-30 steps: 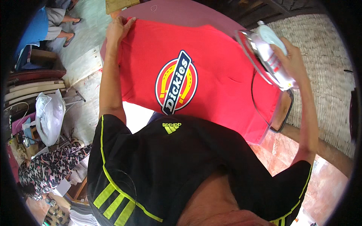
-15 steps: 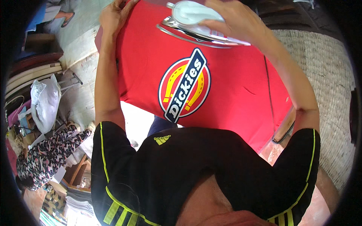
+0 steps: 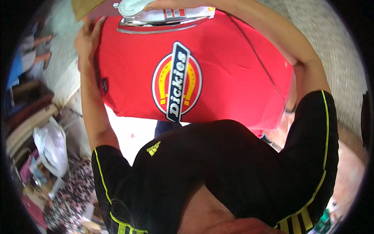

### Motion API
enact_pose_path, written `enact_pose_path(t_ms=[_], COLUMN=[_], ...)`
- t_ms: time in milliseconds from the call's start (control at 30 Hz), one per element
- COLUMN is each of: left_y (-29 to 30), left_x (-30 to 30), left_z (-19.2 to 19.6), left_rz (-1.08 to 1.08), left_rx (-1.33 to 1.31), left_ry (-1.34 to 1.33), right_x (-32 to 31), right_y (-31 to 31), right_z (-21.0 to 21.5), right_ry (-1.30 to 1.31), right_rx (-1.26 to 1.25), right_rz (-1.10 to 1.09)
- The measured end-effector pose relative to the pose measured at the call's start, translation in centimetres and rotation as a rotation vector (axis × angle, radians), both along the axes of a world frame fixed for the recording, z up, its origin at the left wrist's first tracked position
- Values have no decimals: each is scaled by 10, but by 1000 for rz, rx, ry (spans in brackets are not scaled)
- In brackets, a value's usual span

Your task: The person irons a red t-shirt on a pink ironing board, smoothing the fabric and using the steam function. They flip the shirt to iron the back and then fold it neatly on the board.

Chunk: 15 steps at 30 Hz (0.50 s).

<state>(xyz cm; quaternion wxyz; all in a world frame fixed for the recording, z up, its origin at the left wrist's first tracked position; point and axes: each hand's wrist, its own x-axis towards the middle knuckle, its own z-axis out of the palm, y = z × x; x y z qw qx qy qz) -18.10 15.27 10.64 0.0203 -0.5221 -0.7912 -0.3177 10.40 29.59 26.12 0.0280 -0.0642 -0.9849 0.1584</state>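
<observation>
A bright red cloth (image 3: 233,78) with a round yellow, white and dark emblem is spread flat in front of me. On its far part rests a clothes iron (image 3: 163,23) with a white body and a shiny metal base. My right hand (image 3: 167,4) is wrapped round the iron's handle, partly cut off by the upper edge of the view. At the cloth's left far edge, my left hand (image 3: 86,41) grips the fabric, its fingertips partly hidden. A thin dark cord (image 3: 257,58) runs across the right side of the cloth.
To the left, a white plastic bag (image 3: 50,146) hangs among cluttered goods. A person in patterned clothes (image 3: 72,195) is at the lower left, and another person's legs (image 3: 41,56) show at the upper left. A woven mat-like surface (image 3: 323,50) lies at the right.
The iron and my right hand have moved left and farther away over the cloth. My left hand also appears farther left, and the whole view has turned somewhat.
</observation>
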Motion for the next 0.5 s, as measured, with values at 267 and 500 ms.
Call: enact_pose_path(t_ms=[267,500], left_y=[23,32], left_x=[107,371], left_z=[50,27], left_rz=[-159,-939], left_rx=[140,55], left_ry=[467,298], right_x=[198,324], right_y=[-24,-93], right_z=[86,149], right_ry=[-7,96], right_rx=[184,127], right_rz=[-819,-1122])
